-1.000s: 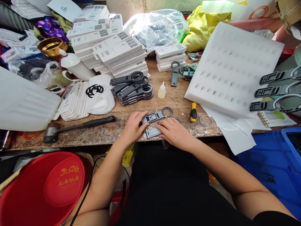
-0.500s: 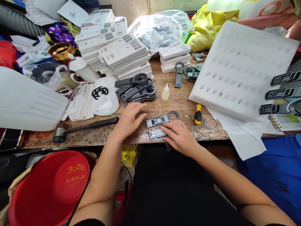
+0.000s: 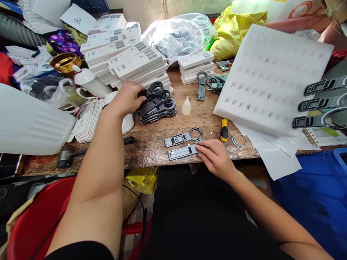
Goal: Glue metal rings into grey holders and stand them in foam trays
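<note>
My left hand [image 3: 129,97] is at the left side of a pile of dark ring-ended brackets [image 3: 157,107], thumb and fingers closed around the handle end of the top bracket [image 3: 156,89]. Much of that handle is hidden under the hand. At the table's front edge, my right hand [image 3: 217,155] pinches the ring end of a grey bracket [image 3: 180,153], which lies flat with its bar pointing left. Just behind it, a second grey ring-ended bracket [image 3: 177,139] lies on the wood, its rectangular frame facing up.
A small dropper bottle [image 3: 186,107], a yellow-black screwdriver [image 3: 224,130] and a loose metal ring [image 3: 239,141] lie around the work spot. White boxes [image 3: 138,65] are stacked behind. A slotted white foam block [image 3: 271,83] stands right; a mallet [image 3: 65,157] lies left.
My left hand has moved from beside the grey brackets up and left to the dark pile. My right hand has slid from the front bracket's bar to its ring, uncovering the bar.
</note>
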`<state>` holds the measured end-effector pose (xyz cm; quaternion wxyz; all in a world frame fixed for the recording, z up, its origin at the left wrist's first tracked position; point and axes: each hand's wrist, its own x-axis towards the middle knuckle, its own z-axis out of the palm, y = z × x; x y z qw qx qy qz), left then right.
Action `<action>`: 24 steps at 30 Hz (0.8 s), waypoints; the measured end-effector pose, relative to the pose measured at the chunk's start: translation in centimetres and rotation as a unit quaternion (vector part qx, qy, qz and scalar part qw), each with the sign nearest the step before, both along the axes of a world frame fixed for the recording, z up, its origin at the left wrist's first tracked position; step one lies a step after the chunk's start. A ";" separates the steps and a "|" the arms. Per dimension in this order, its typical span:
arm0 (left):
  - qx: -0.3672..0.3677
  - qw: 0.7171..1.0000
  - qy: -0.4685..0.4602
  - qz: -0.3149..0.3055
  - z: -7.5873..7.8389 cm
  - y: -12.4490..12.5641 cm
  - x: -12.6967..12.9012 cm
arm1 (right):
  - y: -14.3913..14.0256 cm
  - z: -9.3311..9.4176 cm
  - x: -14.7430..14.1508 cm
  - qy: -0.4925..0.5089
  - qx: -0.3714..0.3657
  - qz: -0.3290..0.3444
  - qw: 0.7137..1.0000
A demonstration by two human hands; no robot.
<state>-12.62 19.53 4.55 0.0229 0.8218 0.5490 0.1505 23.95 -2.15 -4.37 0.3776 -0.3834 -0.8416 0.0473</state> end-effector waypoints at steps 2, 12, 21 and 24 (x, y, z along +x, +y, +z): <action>0.039 0.998 -0.042 -0.002 0.2 -0.8 -0.1 | -0.1 0.0 0.3 0.003 -0.010 -0.009 1.000; 0.014 0.992 -0.037 -0.120 -1.8 -12.3 7.5 | 1.2 1.3 1.2 0.021 0.042 -0.033 0.998; -0.042 0.992 -0.066 -0.102 -7.9 -10.7 9.4 | 8.0 3.3 1.3 0.020 -0.122 -0.082 0.989; -0.029 0.989 -0.105 -0.102 -8.7 -10.4 9.5 | 12.2 2.9 0.0 0.037 -0.196 -0.089 0.976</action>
